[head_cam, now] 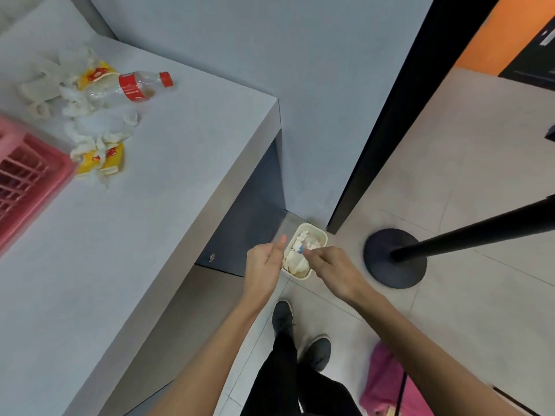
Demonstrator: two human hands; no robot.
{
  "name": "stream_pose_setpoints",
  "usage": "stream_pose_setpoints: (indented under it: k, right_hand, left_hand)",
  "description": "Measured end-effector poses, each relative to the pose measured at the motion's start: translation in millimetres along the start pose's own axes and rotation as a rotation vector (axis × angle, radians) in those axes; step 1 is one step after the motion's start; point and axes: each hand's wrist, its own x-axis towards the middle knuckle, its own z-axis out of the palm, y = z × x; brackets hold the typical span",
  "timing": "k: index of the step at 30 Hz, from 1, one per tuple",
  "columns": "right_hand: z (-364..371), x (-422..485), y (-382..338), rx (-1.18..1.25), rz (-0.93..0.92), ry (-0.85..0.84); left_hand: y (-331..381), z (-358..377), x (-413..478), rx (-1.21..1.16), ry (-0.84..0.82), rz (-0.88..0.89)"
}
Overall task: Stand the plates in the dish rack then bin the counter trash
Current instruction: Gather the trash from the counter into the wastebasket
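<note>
Both hands over the bin (309, 225), lower middle of frame. It's small, cream, rounded-rectangular, sits on the floor tiles and is packed with crumpled white paper (295, 261).

Left hand (264, 265): fingers straight, nothing in it. Right hand (332, 267): fingers curled down at a blue-white scrap (301, 250); too blurred, I can't tell if it's pinched.

Leftover trash is well apart, upper left on the matte grey counter (156, 205):
- clear crushed bottle (132, 85), red label, long axis across frame, cap right
- limp white tissues (45, 88)
- yellow wrapper (103, 159) beside the pink slatted dish rack (27, 175)

I'd say the left hand is nearer for the next reach.
</note>
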Motion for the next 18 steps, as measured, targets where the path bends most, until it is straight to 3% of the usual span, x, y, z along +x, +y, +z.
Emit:
stream_pose_setpoints:
  k: [6,11,18]
  right_hand:
    - [7,24,50,-0.033,0.134,0.036]
    - [15,58,98,-0.094,0.125,0.038]
    - [38,98,176,-0.070,0.200,0.090]
  left_hand:
    - [-46,14,29,0.034,-0.142,-0.062]
    - [-96,37,65,0.111,-0.235,-0.100]
    - [-166,82,106,0.041,-0.328,-0.129]
